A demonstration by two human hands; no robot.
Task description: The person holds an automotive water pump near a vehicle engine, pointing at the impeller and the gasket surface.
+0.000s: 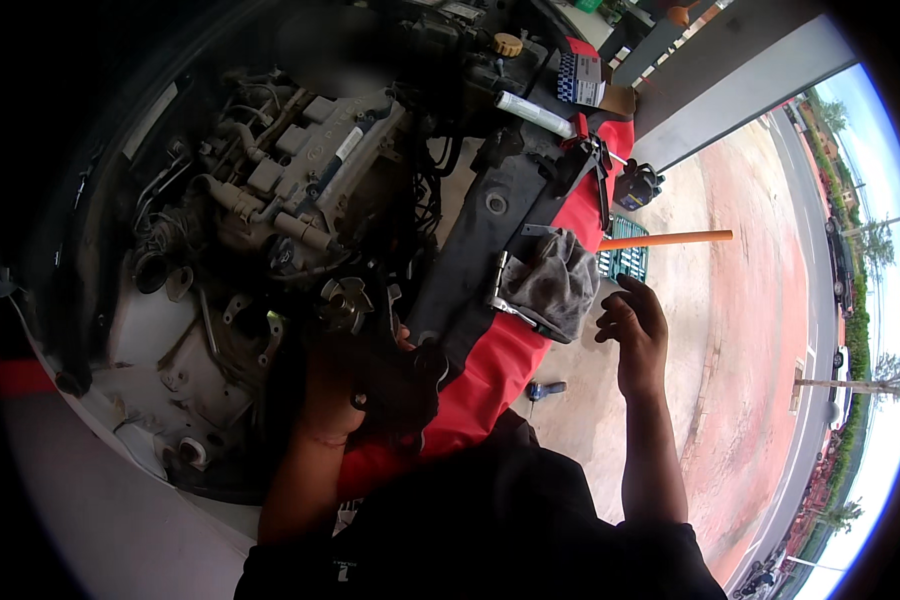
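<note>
At the near side of the engine bay my left hand [332, 395] is closed around a dark metal bracket-like part [410, 392]. Much of that hand lies in shadow, and a few fingertips show past the part. A round metal piece with tabs [343, 303] sits just beyond it. My right hand [634, 325] is raised over the floor at the right, empty, its fingers loosely bent and apart. Nearest to it lies a crumpled grey rag [560, 285] on the car's front edge. A ratchet wrench [499, 285] rests against the rag's left side.
The engine [315, 150] fills the upper left. A red cover [485, 385] drapes the car's front edge. Farther along it are a caulking gun with a white tube [535, 115] and a small box [581, 80]. An orange rod [670, 240] sticks out above a green tool case [627, 262].
</note>
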